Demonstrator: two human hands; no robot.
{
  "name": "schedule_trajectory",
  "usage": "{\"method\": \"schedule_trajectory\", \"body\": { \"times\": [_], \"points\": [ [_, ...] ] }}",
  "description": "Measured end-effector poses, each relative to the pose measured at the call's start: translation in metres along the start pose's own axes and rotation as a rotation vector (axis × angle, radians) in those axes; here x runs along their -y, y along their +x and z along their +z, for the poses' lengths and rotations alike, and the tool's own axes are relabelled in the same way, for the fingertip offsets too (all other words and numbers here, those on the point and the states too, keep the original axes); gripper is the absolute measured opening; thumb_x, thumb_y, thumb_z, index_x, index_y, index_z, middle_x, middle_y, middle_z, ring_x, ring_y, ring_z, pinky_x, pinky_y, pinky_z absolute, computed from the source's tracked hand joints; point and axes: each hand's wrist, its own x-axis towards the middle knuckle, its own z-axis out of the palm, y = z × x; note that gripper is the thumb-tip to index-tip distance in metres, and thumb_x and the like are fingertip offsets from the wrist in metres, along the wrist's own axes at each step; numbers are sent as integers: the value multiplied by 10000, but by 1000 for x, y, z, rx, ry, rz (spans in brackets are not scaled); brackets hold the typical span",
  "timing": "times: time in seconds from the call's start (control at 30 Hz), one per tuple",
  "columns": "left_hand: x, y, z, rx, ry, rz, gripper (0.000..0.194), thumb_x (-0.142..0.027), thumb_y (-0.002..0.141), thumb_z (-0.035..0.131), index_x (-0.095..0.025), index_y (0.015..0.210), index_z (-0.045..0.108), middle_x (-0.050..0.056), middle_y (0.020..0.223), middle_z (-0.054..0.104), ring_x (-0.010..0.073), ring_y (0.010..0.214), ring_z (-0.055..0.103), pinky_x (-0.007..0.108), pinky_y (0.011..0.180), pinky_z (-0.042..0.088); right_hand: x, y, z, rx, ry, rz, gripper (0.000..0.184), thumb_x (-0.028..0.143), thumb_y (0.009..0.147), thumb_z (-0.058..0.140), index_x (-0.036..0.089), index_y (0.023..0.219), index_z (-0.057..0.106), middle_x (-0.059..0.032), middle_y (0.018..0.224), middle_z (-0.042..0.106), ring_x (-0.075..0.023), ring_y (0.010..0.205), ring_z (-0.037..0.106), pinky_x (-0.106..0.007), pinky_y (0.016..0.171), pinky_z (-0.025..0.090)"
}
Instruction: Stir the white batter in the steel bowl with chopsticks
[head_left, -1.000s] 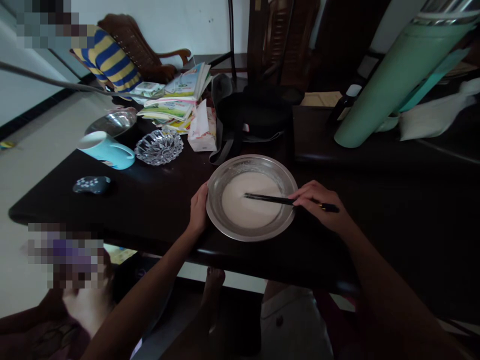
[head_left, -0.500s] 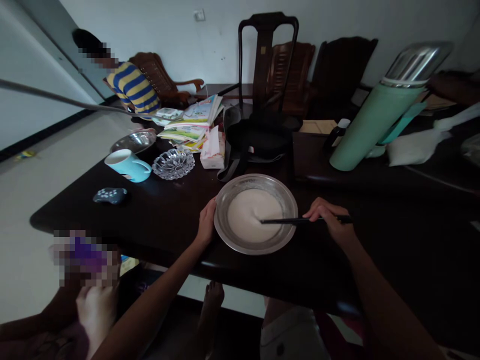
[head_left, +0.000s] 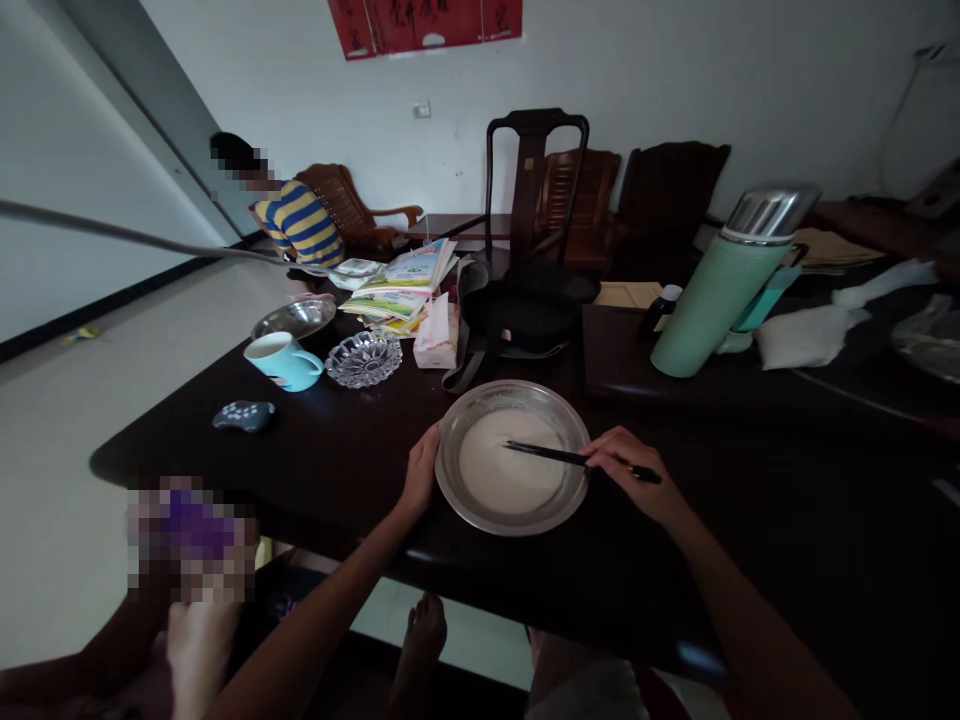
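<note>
A metal bowl (head_left: 448, 480) of pale, creamy batter (head_left: 506, 485) stands on the dark table in front of me. My left hand (head_left: 421, 468) grips its left side at the rim, the fingertips partly hidden by the bowl. Held in my right hand (head_left: 628, 468), at the bowl's right edge, is a pair of dark chopsticks (head_left: 546, 453). Their tips reach the batter near its middle, where a small swirl shows on the surface.
Behind the bowl are a dark bag (head_left: 532, 315), a tissue pack (head_left: 436, 342) and stacked books (head_left: 397, 290). To the left are a glass dish (head_left: 365, 360), a blue mug (head_left: 281, 362) and a game controller (head_left: 244, 416). A green thermos (head_left: 716, 300) stands right. Two people are nearby on the left.
The view has tilted up, so the scene sits lower. The chopsticks have changed angle, their tips now slightly farther back and left in the batter. My left hand stays on the bowl.
</note>
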Motion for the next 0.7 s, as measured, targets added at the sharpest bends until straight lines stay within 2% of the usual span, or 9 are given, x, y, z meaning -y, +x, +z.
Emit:
{"method": "schedule_trajectory", "body": {
  "times": [0.07,0.13,0.27,0.37,0.47,0.57,0.63,0.7],
  "points": [
    [4,1,-1,-2,25,30,372,-512,858,504,-286,1071,709,4,1018,754,303,1190,583,477,1014,475,0,-1,-1,-67,37,10,288,308,943,527,242,714,688,-38,787,710,-184,760,627,-346,723,490],
    [7,2,-2,-19,38,48,391,-528,844,508,-301,1092,709,2,1011,756,309,1190,586,486,1008,480,0,-2,-2,-62,76,25,350,307,966,478,239,683,671,-34,747,696,-175,729,618,-337,704,487],
    [13,4,-2,-14,42,18,398,-536,832,498,-336,1100,714,0,1050,748,320,1188,592,496,1012,473,2,-2,1,50,25,11,197,290,918,576,244,786,715,-44,866,730,-195,841,641,-358,792,491],
    [14,4,-2,1,33,4,380,-535,836,493,-342,1061,730,5,1086,739,317,1169,604,478,1018,465,1,-2,0,-38,27,18,231,284,930,553,242,760,704,-36,828,717,-184,801,636,-347,762,487],
    [11,4,-2,-1,21,17,386,-544,835,507,-307,1029,743,28,1102,734,311,1158,606,452,1035,445,1,-3,-1,-38,77,32,338,291,965,481,238,695,676,-28,759,698,-173,744,623,-336,721,482],
    [6,2,0,2,3,19,465,-555,842,498,-221,1064,733,71,1112,728,307,1155,600,453,1046,425,2,-3,0,64,27,11,220,290,925,564,244,765,709,-38,850,728,-192,833,630,-353,780,483],
    [3,0,2,19,-15,10,519,-557,855,474,-167,1100,713,93,1132,717,298,1153,598,448,1044,420,2,-3,1,28,-4,10,178,286,908,592,243,786,714,-40,871,729,-195,848,629,-358,793,478],
    [1,-1,3,42,-38,-1,540,-553,863,461,-141,1120,698,104,1157,704,287,1152,594,432,1044,415,2,-3,0,-52,27,25,257,292,936,544,240,735,697,-34,811,712,-183,788,621,-350,756,474]
  ]
}}
